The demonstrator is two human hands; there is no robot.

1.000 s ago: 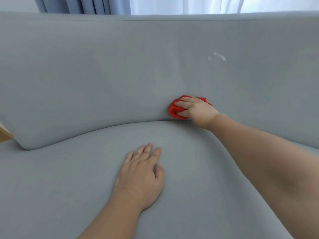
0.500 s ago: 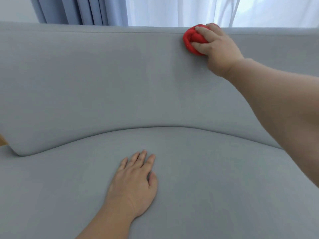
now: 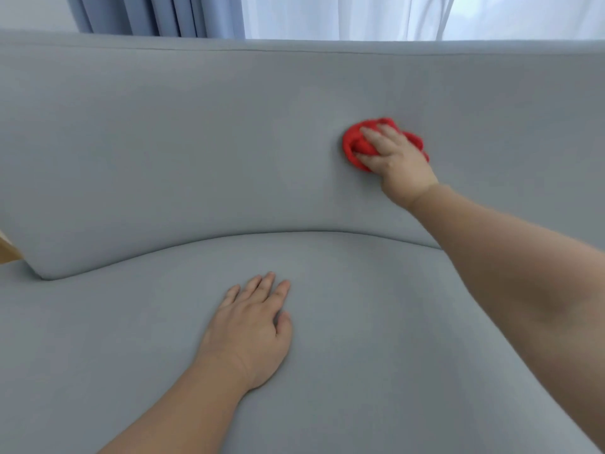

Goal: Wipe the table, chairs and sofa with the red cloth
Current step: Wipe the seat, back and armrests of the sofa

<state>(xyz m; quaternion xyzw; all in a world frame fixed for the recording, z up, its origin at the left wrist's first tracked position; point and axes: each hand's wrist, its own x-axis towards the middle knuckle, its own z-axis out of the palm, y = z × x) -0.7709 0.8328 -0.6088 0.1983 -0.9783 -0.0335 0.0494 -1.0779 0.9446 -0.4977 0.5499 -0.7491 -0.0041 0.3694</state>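
A grey sofa fills the view, its backrest (image 3: 196, 142) upright and its seat cushion (image 3: 376, 339) below. My right hand (image 3: 397, 160) grips a bunched red cloth (image 3: 357, 147) and presses it against the backrest, right of centre and about halfway up. Part of the cloth is hidden under my fingers and palm. My left hand (image 3: 250, 329) lies flat on the seat cushion with straight fingers, holding nothing.
Blue-grey curtains (image 3: 157, 14) and white sheer curtains (image 3: 360, 14) hang behind the sofa's top edge. A bit of light wood (image 3: 8, 249) shows at the left edge beside the backrest's end.
My right hand with the cloth went from the backrest's base up to its top edge, then came down to mid-height. My left hand stayed on the seat.
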